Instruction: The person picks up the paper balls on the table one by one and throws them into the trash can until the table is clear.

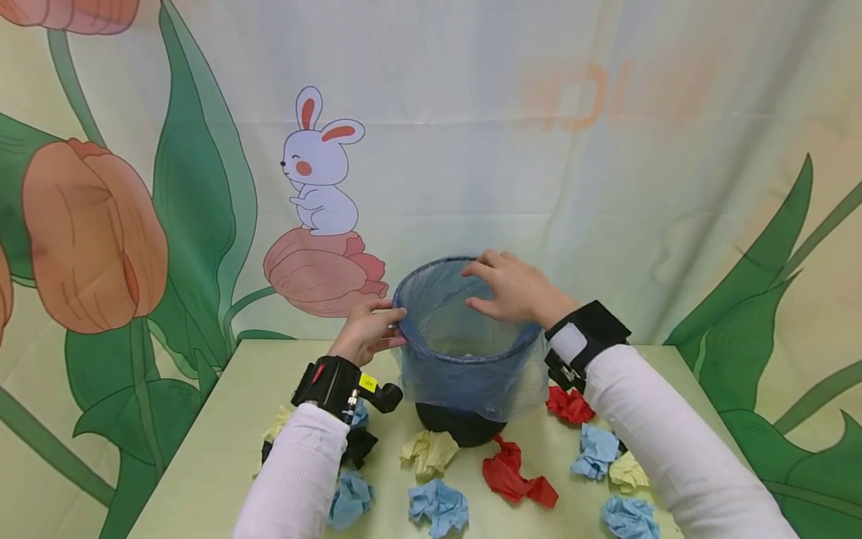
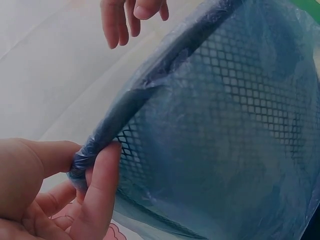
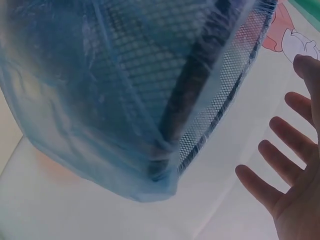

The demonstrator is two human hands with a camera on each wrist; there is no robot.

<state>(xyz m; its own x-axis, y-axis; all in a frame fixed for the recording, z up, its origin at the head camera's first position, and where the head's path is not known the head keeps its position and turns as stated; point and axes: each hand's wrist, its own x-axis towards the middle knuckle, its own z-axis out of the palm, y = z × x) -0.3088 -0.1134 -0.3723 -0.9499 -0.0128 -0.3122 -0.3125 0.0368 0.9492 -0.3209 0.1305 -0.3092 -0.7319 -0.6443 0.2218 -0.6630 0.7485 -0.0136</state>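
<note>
A mesh wastebasket (image 1: 465, 428) with a dark base stands on the table. A thin blue plastic bag (image 1: 465, 385) lines it and is folded out over its rim. My left hand (image 1: 369, 329) pinches the rim at the left side; in the left wrist view the thumb and fingers (image 2: 102, 185) hold the bag-covered edge (image 2: 107, 125) between them. Over the basket's opening, toward the right, hovers my right hand (image 1: 515, 287). Its fingers (image 3: 285, 137) are spread and slightly bent, apart from the rim in the right wrist view, with nothing held.
Crumpled paper balls lie around the basket: yellow (image 1: 429, 452), red (image 1: 517, 473), blue (image 1: 438, 507) and black (image 1: 359, 447). More sit at right, including a red one (image 1: 569, 405) and a blue one (image 1: 595, 451). A printed curtain (image 1: 471, 150) hangs behind the table (image 1: 209, 449).
</note>
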